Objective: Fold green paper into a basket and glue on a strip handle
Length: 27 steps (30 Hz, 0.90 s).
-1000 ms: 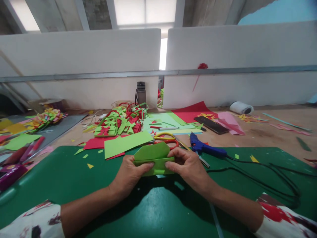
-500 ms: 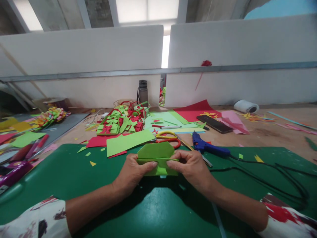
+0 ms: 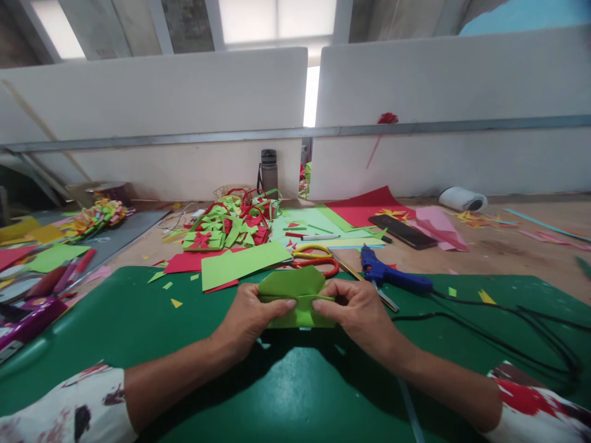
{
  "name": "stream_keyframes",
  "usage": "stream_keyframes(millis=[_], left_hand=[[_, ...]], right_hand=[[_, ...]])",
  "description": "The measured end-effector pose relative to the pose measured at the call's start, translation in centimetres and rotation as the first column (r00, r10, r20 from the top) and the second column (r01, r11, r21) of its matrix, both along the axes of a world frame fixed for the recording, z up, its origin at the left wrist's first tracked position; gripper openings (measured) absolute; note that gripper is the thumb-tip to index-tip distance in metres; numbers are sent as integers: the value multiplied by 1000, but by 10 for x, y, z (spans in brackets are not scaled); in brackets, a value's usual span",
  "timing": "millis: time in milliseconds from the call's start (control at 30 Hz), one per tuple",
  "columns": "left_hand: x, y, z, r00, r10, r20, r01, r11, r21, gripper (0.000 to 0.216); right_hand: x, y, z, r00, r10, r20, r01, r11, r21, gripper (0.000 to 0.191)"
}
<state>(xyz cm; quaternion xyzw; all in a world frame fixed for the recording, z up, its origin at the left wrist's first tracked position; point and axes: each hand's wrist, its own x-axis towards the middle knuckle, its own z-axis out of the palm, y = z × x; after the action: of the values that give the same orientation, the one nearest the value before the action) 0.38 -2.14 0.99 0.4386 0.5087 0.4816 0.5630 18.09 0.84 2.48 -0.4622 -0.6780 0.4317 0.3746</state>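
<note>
A folded piece of bright green paper (image 3: 293, 282) is held between both hands above the dark green mat (image 3: 152, 332). My left hand (image 3: 252, 314) pinches its left end, thumb on the near face. On the right end, my right hand (image 3: 357, 307) grips it the same way, thumb pressed near the middle crease. The other fingers are partly hidden behind the paper. Just beyond the paper lie scissors with yellow and red handles (image 3: 318, 261). To the right of my right hand rests a blue glue gun (image 3: 397, 275).
A light green sheet (image 3: 244, 264) lies over red paper. Behind it are a pile of red and green paper pieces (image 3: 226, 224) and a dark bottle (image 3: 268, 172). A black phone (image 3: 402, 231) sits at right, near a white roll (image 3: 462, 199). The black cord (image 3: 489, 341) curls across the mat's right side.
The green paper's upper flap bends a little more between my hands, its top edge now curved. My grip stays the same; the whole view has shifted slightly.
</note>
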Motion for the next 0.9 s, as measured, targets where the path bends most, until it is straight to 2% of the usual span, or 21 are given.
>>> stream_keyframes(millis=[333, 633, 733, 900], left_hand=[[-9, 4, 8, 991, -122, -48, 124, 992, 29, 27], [-9, 7, 3, 997, -32, -67, 37, 996, 80, 24], [-11, 8, 2, 999, 5, -44, -1, 996, 92, 25], [-14, 7, 4, 995, 32, -91, -20, 992, 126, 24]], right_hand=[[1, 1, -3, 998, 43, 36, -44, 998, 36, 17], [-2, -1, -2, 999, 37, 35, -40, 997, 73, 13], [-1, -1, -1, 998, 66, 2, -66, 998, 20, 8], [0, -1, -1, 995, 95, -23, -96, 993, -63, 14]])
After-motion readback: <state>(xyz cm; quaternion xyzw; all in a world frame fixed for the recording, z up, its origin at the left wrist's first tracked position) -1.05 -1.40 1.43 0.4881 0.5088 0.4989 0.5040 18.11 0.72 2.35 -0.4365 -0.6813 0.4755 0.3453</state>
